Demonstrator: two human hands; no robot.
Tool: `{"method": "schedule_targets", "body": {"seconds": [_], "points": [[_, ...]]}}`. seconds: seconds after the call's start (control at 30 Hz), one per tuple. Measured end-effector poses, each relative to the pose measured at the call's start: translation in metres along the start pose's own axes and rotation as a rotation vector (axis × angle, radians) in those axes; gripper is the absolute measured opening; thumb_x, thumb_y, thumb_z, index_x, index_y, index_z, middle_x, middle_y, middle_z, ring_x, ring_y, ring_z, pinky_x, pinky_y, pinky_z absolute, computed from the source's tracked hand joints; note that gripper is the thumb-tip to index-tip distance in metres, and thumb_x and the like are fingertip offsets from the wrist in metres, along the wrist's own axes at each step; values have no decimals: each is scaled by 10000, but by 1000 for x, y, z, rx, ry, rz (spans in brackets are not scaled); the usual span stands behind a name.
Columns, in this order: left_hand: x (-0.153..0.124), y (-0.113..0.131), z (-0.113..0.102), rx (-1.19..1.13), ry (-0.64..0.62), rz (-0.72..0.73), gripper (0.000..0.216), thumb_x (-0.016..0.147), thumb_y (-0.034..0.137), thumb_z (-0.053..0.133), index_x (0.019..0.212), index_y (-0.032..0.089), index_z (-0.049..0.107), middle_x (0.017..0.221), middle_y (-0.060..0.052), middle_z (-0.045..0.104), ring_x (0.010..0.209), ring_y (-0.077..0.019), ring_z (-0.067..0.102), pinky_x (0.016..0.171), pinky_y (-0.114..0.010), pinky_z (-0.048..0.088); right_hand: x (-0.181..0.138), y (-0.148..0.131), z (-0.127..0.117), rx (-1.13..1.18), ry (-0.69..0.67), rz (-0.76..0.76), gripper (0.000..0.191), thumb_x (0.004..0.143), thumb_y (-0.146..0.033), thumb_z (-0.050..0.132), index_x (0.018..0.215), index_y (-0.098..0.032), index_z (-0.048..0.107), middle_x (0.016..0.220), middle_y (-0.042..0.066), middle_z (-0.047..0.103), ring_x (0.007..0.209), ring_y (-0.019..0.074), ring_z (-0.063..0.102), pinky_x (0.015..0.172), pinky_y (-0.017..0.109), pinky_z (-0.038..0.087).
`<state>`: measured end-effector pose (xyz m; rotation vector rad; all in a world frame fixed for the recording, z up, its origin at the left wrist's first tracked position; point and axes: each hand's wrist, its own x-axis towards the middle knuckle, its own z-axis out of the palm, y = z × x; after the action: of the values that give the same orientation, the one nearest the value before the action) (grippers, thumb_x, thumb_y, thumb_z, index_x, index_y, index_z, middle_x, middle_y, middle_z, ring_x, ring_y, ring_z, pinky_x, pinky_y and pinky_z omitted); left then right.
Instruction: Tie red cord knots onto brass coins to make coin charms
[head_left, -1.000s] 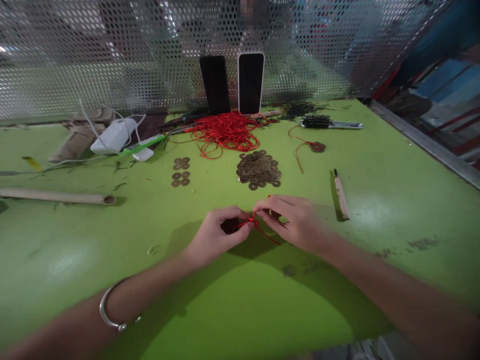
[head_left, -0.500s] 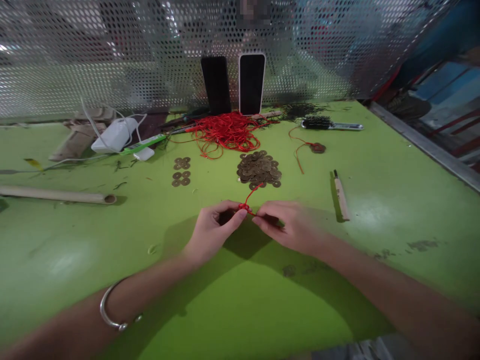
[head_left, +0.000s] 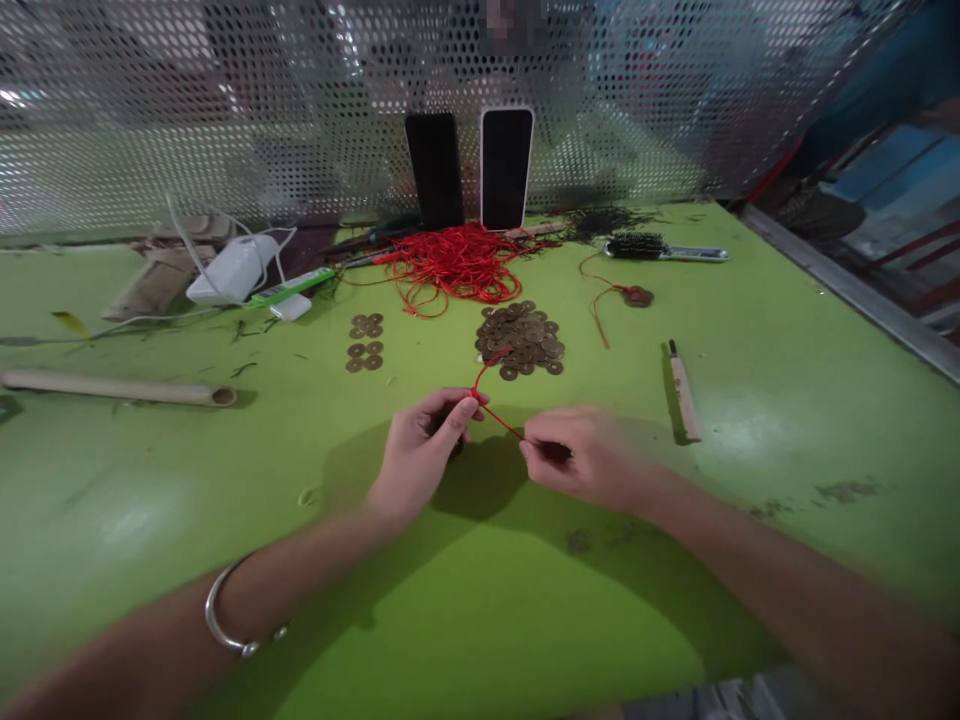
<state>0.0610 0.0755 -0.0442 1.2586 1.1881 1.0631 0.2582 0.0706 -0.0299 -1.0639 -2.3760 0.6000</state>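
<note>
Red cord (head_left: 496,420) now stretches taut just on the near side of the coin pile (head_left: 520,338), because my left hand (head_left: 420,455) and right hand (head_left: 585,462), each with fingertips pinched tight on it, have pulled apart in the last second, which I judge is cinching it snug.

Green table (head_left: 787,400); coin pile (head_left: 519,338), red cord heap (head_left: 456,262), hairbrush (head_left: 660,247).

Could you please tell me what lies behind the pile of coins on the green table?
Behind the coin pile lies a tangle of red cord, then two phones stand against the perforated screen. The tangle hides whatever is beneath it.
</note>
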Motion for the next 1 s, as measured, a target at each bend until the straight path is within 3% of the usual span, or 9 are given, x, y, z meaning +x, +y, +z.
{"method": "schedule_targets", "body": {"seconds": [0.53, 0.77, 0.9, 1.0], "points": [[2, 3, 0, -39, 2, -64, 313, 705, 414, 756, 901, 172, 724, 731, -17, 656, 584, -71, 488, 503, -167, 394, 1, 1, 0, 13, -49, 1, 241, 738, -159, 471, 557, -200, 318, 497, -55, 374, 461, 76, 300, 487, 241, 191], [2, 2, -2, 0, -41, -20, 282, 750, 408, 722, 904, 172, 712, 688, -4, 621, 570, -72, 483, 493, -170, 375, 2, 1, -4, 113, -54, 103, 264, 763, -189, 507, 529, -193, 383, 488, -52, 397, 453, 77, 310, 480, 256, 200], [-3, 5, -3, 117, -178, 64, 255, 809, 407, 657, 842, 157, 697, 741, -30, 644, 621, -102, 522, 551, -209, 408, 6, 1, 0, 267, 14, 235, 250, 889, -366, 485, 745, -180, 570, 587, -23, 547, 493, 97, 468, 466, 237, 307], [-6, 7, -2, 176, -248, 127, 237, 837, 382, 627, 769, 160, 675, 725, -25, 630, 664, -117, 539, 601, -225, 419, 9, 1, 4, 391, 94, 314, 293, 926, -441, 445, 907, -181, 581, 631, -22, 575, 513, 103, 528, 455, 224, 380]]}}
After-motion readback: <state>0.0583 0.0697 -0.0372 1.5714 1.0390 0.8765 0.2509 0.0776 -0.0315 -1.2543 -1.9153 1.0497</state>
